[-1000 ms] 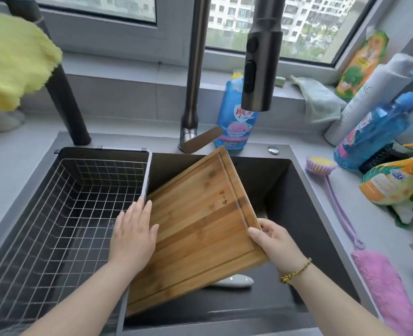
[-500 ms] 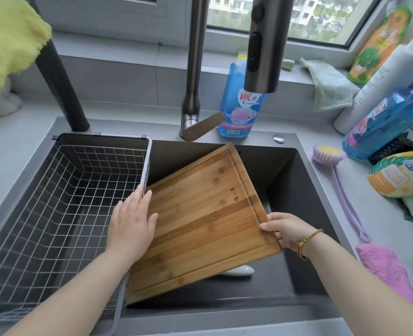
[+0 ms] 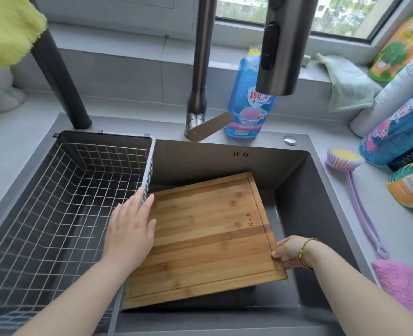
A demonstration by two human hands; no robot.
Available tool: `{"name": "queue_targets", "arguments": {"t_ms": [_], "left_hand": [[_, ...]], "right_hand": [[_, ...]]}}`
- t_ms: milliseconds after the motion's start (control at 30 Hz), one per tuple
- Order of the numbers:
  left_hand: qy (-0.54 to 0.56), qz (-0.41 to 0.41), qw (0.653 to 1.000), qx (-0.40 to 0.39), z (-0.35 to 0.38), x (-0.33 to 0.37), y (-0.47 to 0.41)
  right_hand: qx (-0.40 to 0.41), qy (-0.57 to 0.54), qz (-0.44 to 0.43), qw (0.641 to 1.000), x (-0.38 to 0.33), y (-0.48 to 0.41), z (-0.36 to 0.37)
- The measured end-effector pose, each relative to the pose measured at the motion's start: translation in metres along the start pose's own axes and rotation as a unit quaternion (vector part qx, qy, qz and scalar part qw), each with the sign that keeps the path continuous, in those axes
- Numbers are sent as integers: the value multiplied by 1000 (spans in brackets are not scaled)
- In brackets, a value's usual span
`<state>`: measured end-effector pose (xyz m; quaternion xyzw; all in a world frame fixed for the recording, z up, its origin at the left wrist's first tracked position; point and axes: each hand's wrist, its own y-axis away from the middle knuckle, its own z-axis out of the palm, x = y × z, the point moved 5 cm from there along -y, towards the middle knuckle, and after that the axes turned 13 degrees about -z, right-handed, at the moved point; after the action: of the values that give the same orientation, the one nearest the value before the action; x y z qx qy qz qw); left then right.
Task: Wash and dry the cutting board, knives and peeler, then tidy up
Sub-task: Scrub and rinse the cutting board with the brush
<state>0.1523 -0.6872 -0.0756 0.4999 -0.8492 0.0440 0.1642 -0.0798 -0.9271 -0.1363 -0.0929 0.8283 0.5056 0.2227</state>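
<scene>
Drops the cutting board [image 3: 208, 236] lower and flatter into the sink [image 3: 322, 214] than a second ago, and covers up the white thing that was poking out underneath. Pinches the near right corner with the right hand [image 3: 289, 251], thumb on top, fingers curled under, gold bracelet [image 3: 303, 253] on that wrist. Lays the left hand [image 3: 130, 229] flat on the board's left edge, fingers straight and together, gripping nothing, fingertips right up by the wall of the wire basket [image 3: 55, 202]. Can't tell if the board touches the sink bottom yet. Basket hung in the left half of the sink, board filling most of the right half. Further back, faucet spray head [image 3: 283, 44] hanging over the right half, blue dish soap bottle [image 3: 244, 93] standing behind it on the counter. Off to the right, purple dish brush [image 3: 346, 161] lying on the counter, pink cloth [image 3: 404, 284] just beside its handle end. Way back, pale green cloth [image 3: 346, 81] on the window ledge, yellow cloth [image 3: 4, 32] top left.
</scene>
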Motion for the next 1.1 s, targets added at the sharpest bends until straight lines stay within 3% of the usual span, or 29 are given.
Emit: {"name": "queue_targets", "arguments": {"t_ms": [300, 533, 633, 700, 767, 900, 1000, 1100], "left_hand": [[-11, -1, 1000, 16, 7, -4, -4], [2, -12, 1000, -2, 5, -2, -4], [-1, -21, 1000, -12, 3, -2, -2], [0, -18, 1000, -12, -1, 1, -1], [-12, -21, 999, -37, -2, 4, 0], [-21, -33, 998, -42, -10, 10, -6], [-9, -32, 999, -27, -15, 18, -16], [-15, -23, 999, -36, -11, 22, -21]], "right_hand": [[-37, 173, 58, 982, 20, -33, 9], [-50, 87, 70, 993, 38, -41, 20], [-22, 128, 69, 989, 27, -29, 15], [53, 168, -13, 984, -5, -27, -1], [137, 101, -137, 976, -50, -23, -17], [259, 10, -394, 882, -158, 21, -39], [254, 31, -504, 825, -226, 52, -32], [193, 110, -512, 830, -260, 54, -16]]}}
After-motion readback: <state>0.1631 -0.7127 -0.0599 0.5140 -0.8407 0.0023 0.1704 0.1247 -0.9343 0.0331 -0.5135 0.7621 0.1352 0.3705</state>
